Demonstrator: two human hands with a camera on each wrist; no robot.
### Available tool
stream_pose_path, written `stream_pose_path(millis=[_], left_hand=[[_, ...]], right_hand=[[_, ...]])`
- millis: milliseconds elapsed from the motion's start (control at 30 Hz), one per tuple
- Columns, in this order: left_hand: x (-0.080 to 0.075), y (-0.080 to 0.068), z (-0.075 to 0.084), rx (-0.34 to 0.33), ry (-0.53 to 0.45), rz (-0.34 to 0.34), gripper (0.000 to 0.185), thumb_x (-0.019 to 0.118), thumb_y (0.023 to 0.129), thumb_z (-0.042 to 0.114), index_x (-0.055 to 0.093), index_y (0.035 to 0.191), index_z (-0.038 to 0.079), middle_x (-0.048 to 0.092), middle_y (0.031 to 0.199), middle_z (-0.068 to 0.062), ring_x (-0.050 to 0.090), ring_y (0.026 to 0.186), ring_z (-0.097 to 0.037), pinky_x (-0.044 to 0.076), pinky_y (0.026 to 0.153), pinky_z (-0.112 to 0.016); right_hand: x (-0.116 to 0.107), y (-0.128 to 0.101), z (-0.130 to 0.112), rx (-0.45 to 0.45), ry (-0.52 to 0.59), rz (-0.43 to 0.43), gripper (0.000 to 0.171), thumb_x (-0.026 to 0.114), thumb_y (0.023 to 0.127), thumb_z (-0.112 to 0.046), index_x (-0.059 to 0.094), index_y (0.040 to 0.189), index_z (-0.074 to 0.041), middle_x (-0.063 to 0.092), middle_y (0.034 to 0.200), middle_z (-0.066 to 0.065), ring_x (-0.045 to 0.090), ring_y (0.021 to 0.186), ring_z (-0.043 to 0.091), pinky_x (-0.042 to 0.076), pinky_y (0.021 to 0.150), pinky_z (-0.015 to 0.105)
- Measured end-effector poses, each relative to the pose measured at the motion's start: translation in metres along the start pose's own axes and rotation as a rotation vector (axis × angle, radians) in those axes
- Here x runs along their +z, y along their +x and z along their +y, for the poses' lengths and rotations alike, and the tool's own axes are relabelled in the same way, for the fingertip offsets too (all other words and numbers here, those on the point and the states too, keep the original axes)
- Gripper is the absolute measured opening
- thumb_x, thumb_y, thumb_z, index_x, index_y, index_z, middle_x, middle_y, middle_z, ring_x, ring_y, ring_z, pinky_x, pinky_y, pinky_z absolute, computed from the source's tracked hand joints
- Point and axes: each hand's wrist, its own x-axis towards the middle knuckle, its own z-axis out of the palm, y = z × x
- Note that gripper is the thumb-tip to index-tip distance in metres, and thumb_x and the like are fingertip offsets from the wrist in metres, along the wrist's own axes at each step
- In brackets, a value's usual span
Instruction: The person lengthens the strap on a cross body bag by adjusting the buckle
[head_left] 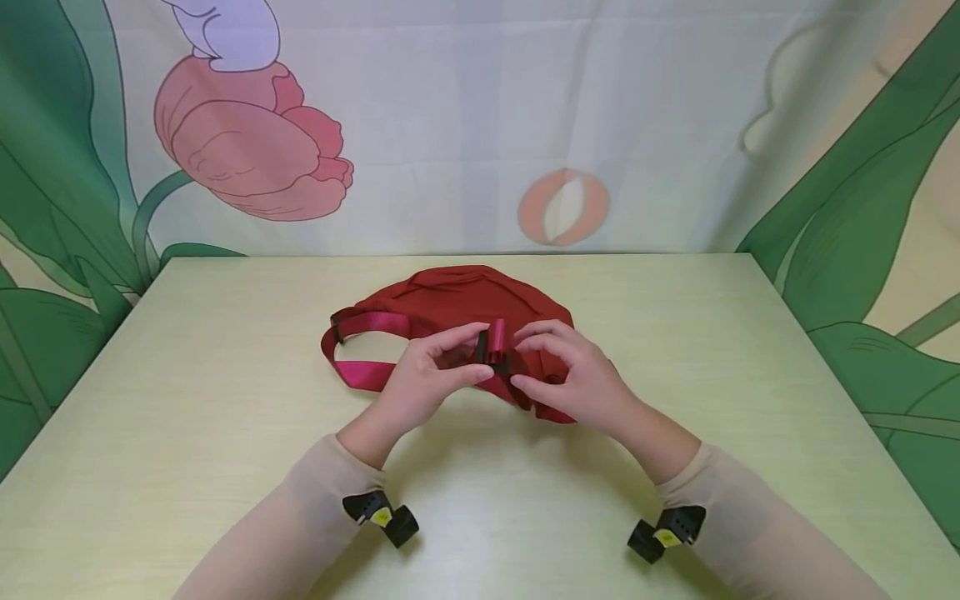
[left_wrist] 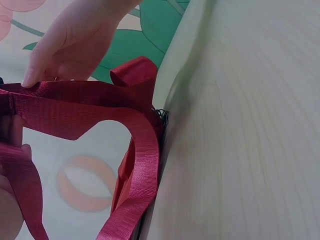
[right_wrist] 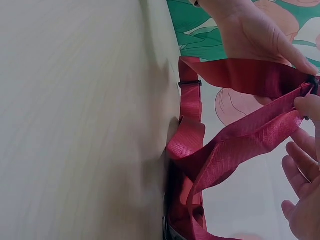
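A red waist bag [head_left: 480, 292] with a shiny magenta-red strap [head_left: 367, 375] lies on the table. My left hand [head_left: 420, 379] holds a black buckle [head_left: 482, 346] on the strap between thumb and fingers, above the bag's near side. Close on its right is my right hand [head_left: 573, 367], fingers bent and spread, with a gap between fingertips and thumb. In the right wrist view the right thumb [right_wrist: 306, 106] appears to touch the strap beside the buckle. Loops of strap [left_wrist: 140, 155] hang from the hands in the left wrist view. Part of the buckle is hidden by fingers.
The pale wooden table [head_left: 187, 375] carries the bag near its far middle. A printed curtain [head_left: 427, 142] with flowers and leaves hangs behind the far edge. Both sleeved forearms have small black wrist cameras [head_left: 382, 517].
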Motion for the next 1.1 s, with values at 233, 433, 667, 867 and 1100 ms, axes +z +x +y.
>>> stream_pose_path(millis=[233, 433, 667, 867, 1100], left_hand=[[-0.003, 0.000, 0.003, -0.005, -0.002, 0.065, 0.046, 0.069, 0.084, 0.008, 0.057, 0.128, 0.009, 0.063, 0.105, -0.012, 0.059, 0.091, -0.024, 0.052, 0.075, -0.033], [-0.006, 0.000, 0.004, 0.003, -0.021, 0.108, 0.045, 0.068, 0.084, 0.005, 0.057, 0.128, 0.007, 0.062, 0.103, -0.012, 0.059, 0.091, -0.022, 0.051, 0.073, -0.027], [-0.007, 0.000, 0.002, 0.003, 0.009, 0.114, 0.046, 0.070, 0.083, 0.007, 0.058, 0.127, 0.009, 0.063, 0.105, -0.011, 0.059, 0.092, -0.022, 0.051, 0.074, -0.027], [0.000, 0.002, 0.000, 0.082, 0.184, 0.027, 0.047, 0.075, 0.079, 0.011, 0.060, 0.124, 0.013, 0.064, 0.105, -0.004, 0.060, 0.092, -0.020, 0.053, 0.074, -0.032], [0.009, 0.000, 0.002, 0.161, 0.207, -0.048, 0.054, 0.077, 0.076, 0.010, 0.054, 0.125, 0.013, 0.064, 0.101, -0.003, 0.060, 0.094, -0.017, 0.051, 0.080, -0.034]], right_hand=[[-0.003, 0.000, 0.004, -0.019, -0.065, -0.002, 0.025, 0.077, 0.076, -0.011, 0.064, 0.097, -0.010, 0.056, 0.115, 0.005, 0.051, 0.108, 0.019, 0.048, 0.086, 0.043], [-0.007, -0.001, 0.009, -0.013, -0.123, -0.010, 0.026, 0.078, 0.075, -0.012, 0.064, 0.097, -0.009, 0.056, 0.116, 0.006, 0.050, 0.108, 0.020, 0.046, 0.087, 0.041], [-0.013, 0.000, 0.011, 0.014, -0.124, -0.054, 0.031, 0.078, 0.076, -0.016, 0.063, 0.101, -0.007, 0.055, 0.118, 0.007, 0.050, 0.111, 0.023, 0.045, 0.090, 0.042], [-0.010, -0.002, 0.002, 0.064, -0.042, -0.122, 0.063, 0.080, 0.075, -0.024, 0.051, 0.128, -0.005, 0.052, 0.127, 0.007, 0.047, 0.118, 0.023, 0.043, 0.093, 0.049], [-0.006, 0.000, -0.011, -0.030, -0.050, -0.061, 0.061, 0.081, 0.073, -0.024, 0.057, 0.127, -0.010, 0.060, 0.115, 0.000, 0.050, 0.107, 0.020, 0.047, 0.084, 0.042]])
